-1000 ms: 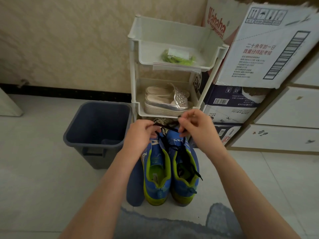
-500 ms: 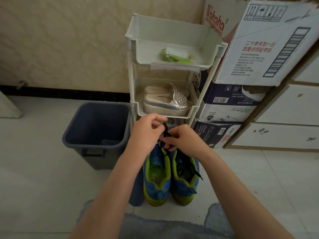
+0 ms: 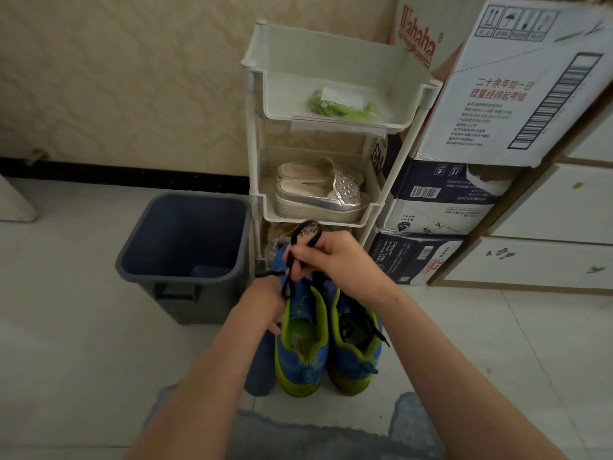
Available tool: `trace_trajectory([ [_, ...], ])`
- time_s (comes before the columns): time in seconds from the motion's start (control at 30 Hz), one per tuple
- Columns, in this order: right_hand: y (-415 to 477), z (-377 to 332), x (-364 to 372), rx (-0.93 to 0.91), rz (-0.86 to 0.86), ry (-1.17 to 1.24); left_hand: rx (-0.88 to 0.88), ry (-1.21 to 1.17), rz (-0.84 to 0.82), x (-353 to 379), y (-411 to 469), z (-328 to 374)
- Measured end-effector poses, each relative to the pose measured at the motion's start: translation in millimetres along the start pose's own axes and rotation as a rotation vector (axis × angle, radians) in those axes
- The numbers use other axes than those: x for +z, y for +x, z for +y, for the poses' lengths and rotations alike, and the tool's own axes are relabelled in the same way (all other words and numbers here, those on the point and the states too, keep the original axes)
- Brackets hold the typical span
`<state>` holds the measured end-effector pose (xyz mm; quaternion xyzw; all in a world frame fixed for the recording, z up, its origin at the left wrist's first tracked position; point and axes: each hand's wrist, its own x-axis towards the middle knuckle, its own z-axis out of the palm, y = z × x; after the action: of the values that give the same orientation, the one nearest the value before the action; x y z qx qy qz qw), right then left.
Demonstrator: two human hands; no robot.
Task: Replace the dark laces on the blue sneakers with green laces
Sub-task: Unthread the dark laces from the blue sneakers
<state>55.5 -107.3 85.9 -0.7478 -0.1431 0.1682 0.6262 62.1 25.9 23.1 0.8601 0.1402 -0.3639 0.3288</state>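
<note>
Two blue sneakers with lime-green trim stand side by side on the floor, heels toward me. The left sneaker shows no lace. The right sneaker has a dark lace in its eyelets. My right hand pinches a loose dark lace, folded into a loop above the sneakers' toes. A strand runs left to my left hand, which is curled round it beside the left sneaker. The green laces lie in a clear packet on the rack's top tray.
A white plastic rack stands behind the sneakers and holds silver shoes on its middle shelf. A dark blue bin sits to the left. Stacked cardboard boxes and white drawers stand to the right. A grey mat lies nearest me.
My hands were together at the sneakers' toes. My left hand has since dropped down and left with a strand, while my right hand lifted the folded lace up.
</note>
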Motion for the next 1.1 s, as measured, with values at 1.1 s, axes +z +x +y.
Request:
trace_trajectory([
  [1.1,-7,92,-26,0.407,0.135,-1.235,0.515,0.017,0.168,21,-8,29],
])
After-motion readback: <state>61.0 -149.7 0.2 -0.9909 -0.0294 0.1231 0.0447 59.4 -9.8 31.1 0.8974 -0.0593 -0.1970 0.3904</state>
